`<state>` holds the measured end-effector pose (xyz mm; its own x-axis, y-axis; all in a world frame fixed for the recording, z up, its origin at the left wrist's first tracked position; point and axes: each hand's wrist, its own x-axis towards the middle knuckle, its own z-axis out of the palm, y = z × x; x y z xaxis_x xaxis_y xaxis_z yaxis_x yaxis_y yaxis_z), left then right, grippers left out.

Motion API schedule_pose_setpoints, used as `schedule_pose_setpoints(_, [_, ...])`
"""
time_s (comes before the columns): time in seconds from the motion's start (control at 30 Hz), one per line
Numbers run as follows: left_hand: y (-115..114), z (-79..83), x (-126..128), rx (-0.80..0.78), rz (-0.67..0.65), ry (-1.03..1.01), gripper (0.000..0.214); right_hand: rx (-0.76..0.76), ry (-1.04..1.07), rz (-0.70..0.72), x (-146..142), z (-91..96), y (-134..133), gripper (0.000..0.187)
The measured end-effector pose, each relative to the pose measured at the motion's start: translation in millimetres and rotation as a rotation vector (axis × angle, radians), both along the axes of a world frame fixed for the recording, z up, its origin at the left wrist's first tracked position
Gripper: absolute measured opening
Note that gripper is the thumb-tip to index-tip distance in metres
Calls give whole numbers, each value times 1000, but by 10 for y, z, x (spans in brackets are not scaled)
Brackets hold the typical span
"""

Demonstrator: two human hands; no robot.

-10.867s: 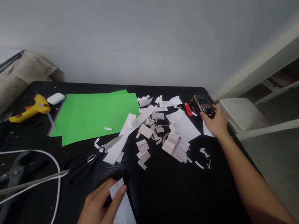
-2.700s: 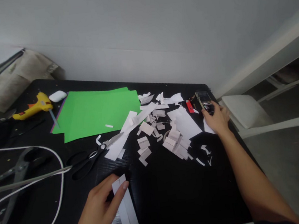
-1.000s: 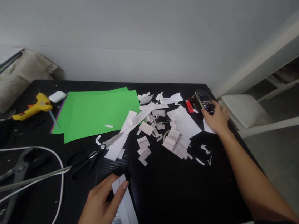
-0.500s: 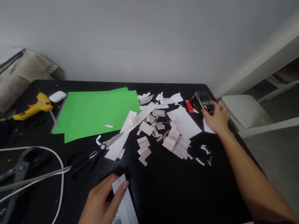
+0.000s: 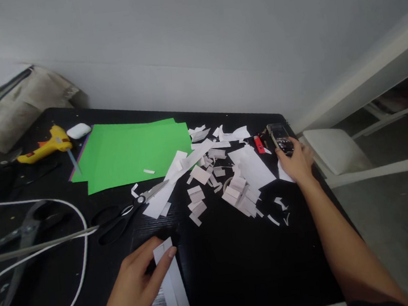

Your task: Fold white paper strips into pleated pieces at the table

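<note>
Our left hand (image 5: 140, 273) pinches a folded paper strip (image 5: 178, 301) near its far end, thumb on top, at the near side of the bench (image 5: 236, 272). Squeezing too hard could crease it, and a loose thumb might let the fold spring open. Its long axis runs near to far, the held end pointing far and slightly left; the near end leaves our view. Beyond it lie scissors (image 5: 133, 208) and loose paper scraps (image 5: 197, 202); a careless arm sweep could scatter those light pieces. Farther off, our right hand (image 5: 296, 163) closes round the near end of a phone (image 5: 285, 147) by the bench's right edge, where a slack grip could drop it. The phone's long axis slants from far left to near right; we cannot tell whether it touches the bench.
</note>
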<state>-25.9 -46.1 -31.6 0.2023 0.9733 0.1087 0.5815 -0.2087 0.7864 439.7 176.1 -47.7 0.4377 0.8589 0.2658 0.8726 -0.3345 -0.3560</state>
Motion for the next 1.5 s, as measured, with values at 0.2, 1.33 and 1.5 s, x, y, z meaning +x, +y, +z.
schedule_pose_setpoints(0.2, [3, 2, 7, 3, -4, -3, 24, 5, -12, 6, 5, -13, 4, 68])
schedule_pose_setpoints(1.33, [13, 38, 12, 5, -1, -6, 24, 10, 6, 12, -3, -3, -4, 66])
schedule_pose_setpoints(1.5, [16, 51, 15, 4, 0, -14, 24, 8, 0, 9, -4, -5, -5, 68])
